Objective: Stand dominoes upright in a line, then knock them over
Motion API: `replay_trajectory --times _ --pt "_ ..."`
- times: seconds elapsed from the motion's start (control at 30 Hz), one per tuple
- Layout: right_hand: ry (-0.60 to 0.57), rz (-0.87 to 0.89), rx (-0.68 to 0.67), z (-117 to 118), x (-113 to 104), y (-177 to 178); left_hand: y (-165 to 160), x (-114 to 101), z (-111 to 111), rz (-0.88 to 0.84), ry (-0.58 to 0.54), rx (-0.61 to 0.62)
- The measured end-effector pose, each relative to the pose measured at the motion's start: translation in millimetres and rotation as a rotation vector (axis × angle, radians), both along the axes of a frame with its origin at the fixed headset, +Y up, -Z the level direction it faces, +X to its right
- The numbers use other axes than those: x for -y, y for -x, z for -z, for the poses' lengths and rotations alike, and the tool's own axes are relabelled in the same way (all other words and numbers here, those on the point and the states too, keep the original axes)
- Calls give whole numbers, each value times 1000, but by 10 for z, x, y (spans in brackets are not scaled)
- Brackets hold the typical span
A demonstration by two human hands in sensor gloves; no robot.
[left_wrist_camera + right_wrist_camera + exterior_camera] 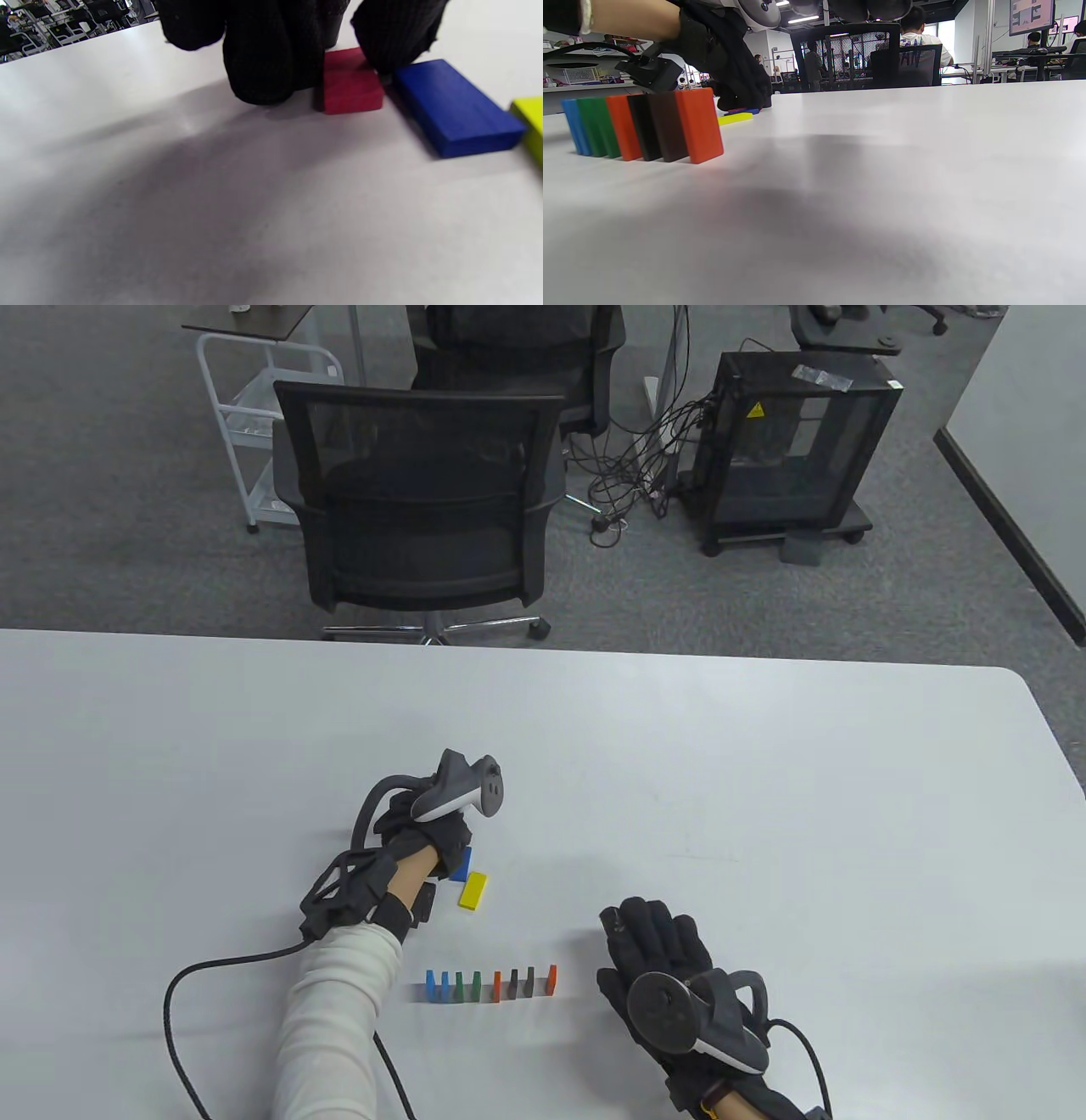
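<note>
Several coloured dominoes stand upright in a row [490, 984] near the table's front edge; in the right wrist view the row [645, 127] ends in an orange one [700, 125]. My left hand [441, 836] reaches down behind the row. Its fingers [263, 55] and thumb pinch a red domino [351, 84] lying flat on the table. A blue domino [456, 108] and a yellow domino [473, 891] lie flat beside it. My right hand [649, 937] rests palm down, fingers straight, just right of the row and apart from it.
The white table [764, 780] stretches far and right of the hands. A black mesh chair [416, 500] stands behind its far edge. Cables [182, 1018] trail from both wrists across the front of the table.
</note>
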State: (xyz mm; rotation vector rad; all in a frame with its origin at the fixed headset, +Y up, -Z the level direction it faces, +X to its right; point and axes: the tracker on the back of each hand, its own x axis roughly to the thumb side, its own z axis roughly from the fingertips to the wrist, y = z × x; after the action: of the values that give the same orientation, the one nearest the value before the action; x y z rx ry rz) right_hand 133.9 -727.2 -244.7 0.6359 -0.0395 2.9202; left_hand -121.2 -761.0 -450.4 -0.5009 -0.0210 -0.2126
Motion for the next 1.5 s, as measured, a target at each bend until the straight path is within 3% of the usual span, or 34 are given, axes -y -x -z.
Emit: replay_trajectory --times 0.3,0.57,0.73,0.93,1.03,1.27,1.5 --pt "-6 10 -2 0 -3 -8 -1 12 -46 29 25 59" --pt "-8 14 -4 -3 -1 -15 180 -147 -214 -74 -80 70" --pt "-5 17 -1 -1 4 -25 274 -342 -506 -126 -171 146" --pt "7 16 8 6 11 -35 438 -646 -1076 -205 -352 281" --pt "6 14 7 6 9 -36 581 -693 -1406 -276 -407 308" --pt "23 -4 4 11 40 -20 809 -506 -1951 -389 -407 326" --pt "43 -4 18 32 62 -28 788 -301 -2130 -410 -355 383"
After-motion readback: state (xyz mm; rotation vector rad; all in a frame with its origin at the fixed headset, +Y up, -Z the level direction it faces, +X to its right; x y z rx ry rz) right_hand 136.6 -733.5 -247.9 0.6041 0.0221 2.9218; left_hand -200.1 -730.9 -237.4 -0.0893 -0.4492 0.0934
